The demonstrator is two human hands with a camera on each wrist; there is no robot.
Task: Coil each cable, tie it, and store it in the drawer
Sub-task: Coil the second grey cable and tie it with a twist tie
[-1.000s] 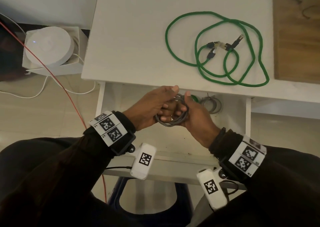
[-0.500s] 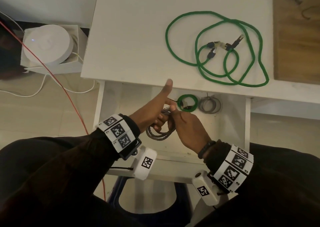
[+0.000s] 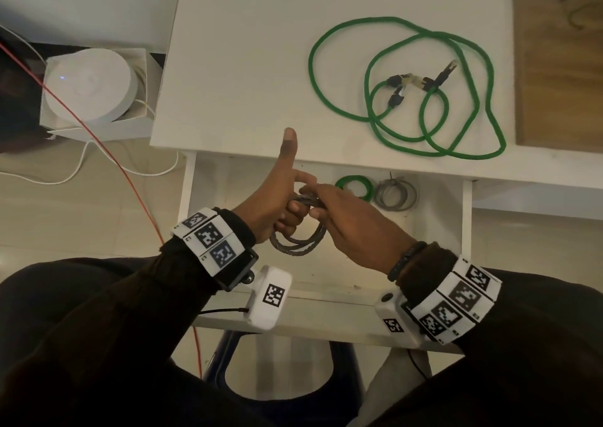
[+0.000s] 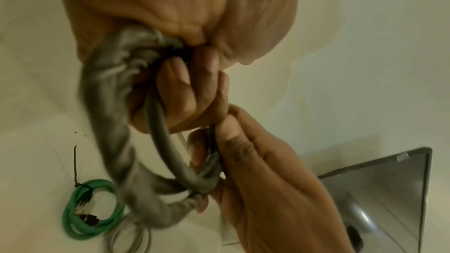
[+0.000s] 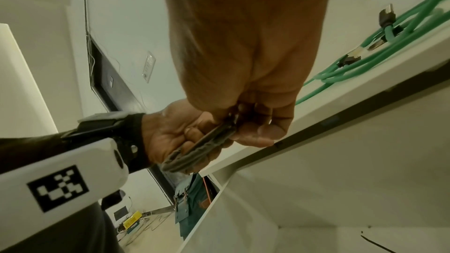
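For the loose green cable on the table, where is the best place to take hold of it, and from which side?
Probably from above, at the near edge of the loose green cable, where several strands run close together and lie flat on the white table. The plugs in the middle look harder to pinch.

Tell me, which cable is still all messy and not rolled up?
The long green cable sprawling loose on the white tabletop. The others are neat coils: two in the drawer, one grey in the hands.
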